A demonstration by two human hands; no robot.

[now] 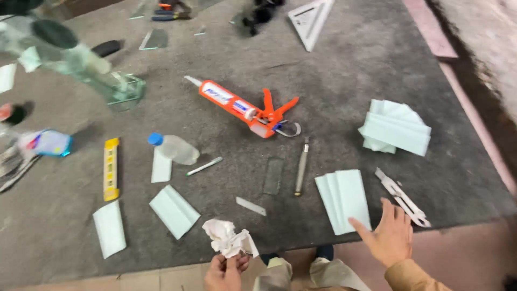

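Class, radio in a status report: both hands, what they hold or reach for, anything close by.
Left hand pinching crumpled white paper wad. Right hand open, fingers spread, at stack of pale green glass strips. White metal tool lying just right of it.

Blurred glass pieces [116,86], top-left clutter

Layout of your work mat [344,64], as inspected.

You are working at the mat's near edge: your left hand [225,272] is holding a crumpled paper [229,240] over that edge, and your right hand [389,237] is hovering just right of a stack of glass strips [343,200], with a scraper tool [403,196] lying further right. A caulking gun [242,106] is lying behind, mid-mat; a glass cutter [301,168] is sitting between it and the stack. A plastic bottle [173,148] is lying to the left, a spirit level [111,168] beyond it.
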